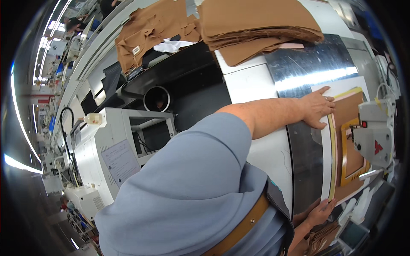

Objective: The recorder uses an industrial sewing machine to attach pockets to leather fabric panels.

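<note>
My left arm reaches across to the right. My left hand (318, 106) lies with spread fingers on the far left corner of a flat white template board (326, 170), and a ring shows on one finger. My right hand (320, 212) touches the board's near left corner, its visible fingers stretched out and nothing wrapped in them. A brown fabric panel (348, 109) lies on the board, edged by yellow strips (332, 158). On the panel sits an orange-yellow frame (344, 155), under a white sewing machine head (373, 134).
Stacked brown fabric panels (260, 21) and a crumpled brown piece (153, 25) lie at the back. A white machine (100, 149) with a paper sheet (120, 160) stands left. A small screen (352, 234) is at the near right, beside more brown pieces (322, 239). A metal plate (309, 64) covers the table.
</note>
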A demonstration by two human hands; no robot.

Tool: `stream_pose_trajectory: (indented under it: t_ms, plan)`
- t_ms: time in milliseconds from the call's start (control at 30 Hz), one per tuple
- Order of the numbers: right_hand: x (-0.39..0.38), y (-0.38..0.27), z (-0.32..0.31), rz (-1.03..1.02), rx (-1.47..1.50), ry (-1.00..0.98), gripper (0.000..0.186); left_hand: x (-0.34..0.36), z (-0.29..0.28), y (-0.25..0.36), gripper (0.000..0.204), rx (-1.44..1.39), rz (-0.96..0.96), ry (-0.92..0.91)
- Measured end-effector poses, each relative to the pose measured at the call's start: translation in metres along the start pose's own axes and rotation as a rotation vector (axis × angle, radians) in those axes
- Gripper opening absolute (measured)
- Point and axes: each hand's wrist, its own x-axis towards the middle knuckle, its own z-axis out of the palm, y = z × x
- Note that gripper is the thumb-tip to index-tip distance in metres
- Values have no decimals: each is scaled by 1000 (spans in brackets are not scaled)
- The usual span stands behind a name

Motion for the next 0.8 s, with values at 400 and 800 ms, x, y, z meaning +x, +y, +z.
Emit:
stream_pose_trajectory:
  t_ms: [400, 800]
  plan:
    - [14, -22, -15, -15, 53, 122, 43, 10, -20, 9, 61, 42, -55, 8]
    - [-5, 11, 1, 61, 15, -1, 52, 15, 7, 9, 80, -26, -51, -100]
